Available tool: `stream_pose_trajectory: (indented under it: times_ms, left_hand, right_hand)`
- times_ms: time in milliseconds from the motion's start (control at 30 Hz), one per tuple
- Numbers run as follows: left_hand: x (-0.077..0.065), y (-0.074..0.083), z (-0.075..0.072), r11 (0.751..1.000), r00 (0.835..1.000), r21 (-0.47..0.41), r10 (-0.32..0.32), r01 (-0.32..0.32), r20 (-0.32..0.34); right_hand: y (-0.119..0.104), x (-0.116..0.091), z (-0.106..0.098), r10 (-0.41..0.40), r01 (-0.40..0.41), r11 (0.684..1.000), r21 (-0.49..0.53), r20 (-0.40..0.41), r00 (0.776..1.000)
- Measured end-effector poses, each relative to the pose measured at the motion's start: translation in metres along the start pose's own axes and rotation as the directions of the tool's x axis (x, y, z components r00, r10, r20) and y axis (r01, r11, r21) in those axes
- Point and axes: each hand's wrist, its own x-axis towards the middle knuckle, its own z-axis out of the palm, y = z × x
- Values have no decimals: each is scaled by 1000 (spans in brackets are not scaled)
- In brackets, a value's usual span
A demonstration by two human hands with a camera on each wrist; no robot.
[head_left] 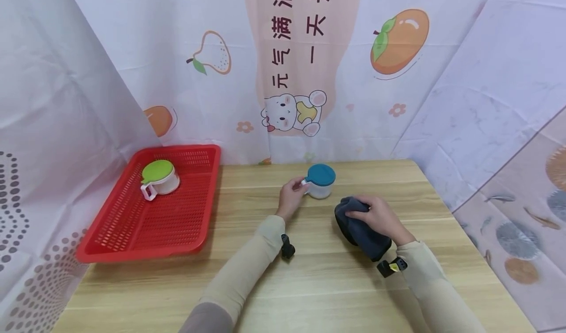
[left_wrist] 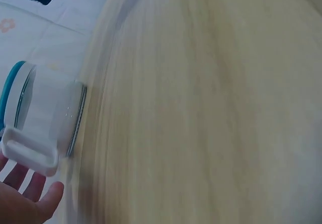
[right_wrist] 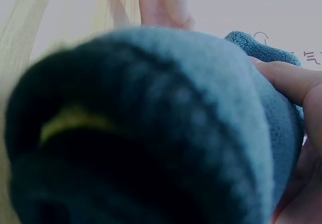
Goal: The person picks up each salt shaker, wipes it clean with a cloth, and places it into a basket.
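A clear seasoning jar [head_left: 319, 190] with a teal lid [head_left: 321, 174] and a white handle [left_wrist: 31, 151] stands upright at the table's back. My left hand [head_left: 292, 195] is at that handle; in the left wrist view, its thumb is apart from the handle and its fingertips are beside or behind it, contact unclear. To the right, my right hand [head_left: 379, 216] grips a dark blue-grey cloth [head_left: 363, 235] above the table, thumb on one side. The bunched cloth fills much of the right wrist view and hides part of that hand [right_wrist: 307, 113].
A red perforated basket [head_left: 208, 220] sits at the left of the wooden table [head_left: 309, 284]. Inside it is a similar jar [head_left: 167, 183] with a green lid. Printed curtains [head_left: 212, 126] hang along the back and sides.
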Motion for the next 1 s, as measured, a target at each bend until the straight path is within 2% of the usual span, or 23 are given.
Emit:
stream_pose_trajectory:
  times_ms: [267, 533, 700, 867, 1000]
  left_hand:
    - [5, -2, 9, 1000, 1000, 6, 16, -16, -25]
    - [2, -6, 17, 999, 995, -36, -9, 6, -95]
    - [2, -5, 19, 1000, 990, -19, -21, 19, -139]
    - [3, -4, 21, 1000, 988, -11, -25, 24, -155]
    - [2, -2, 22, 998, 984, -3, -63, 63, -165]
  right_hand:
    - [1, -1, 0, 23, -23, 1000, 1, 3, 1000]
    - [2, -1, 1, 28, -28, 1000, -7, 2, 1000]
    - [2, -1, 0, 37, -37, 999, -1, 6, 999]
    - [2, -2, 0, 44, -44, 999, 4, 3, 999]
    - [3, -2, 0, 43, -43, 999, -3, 0, 999]
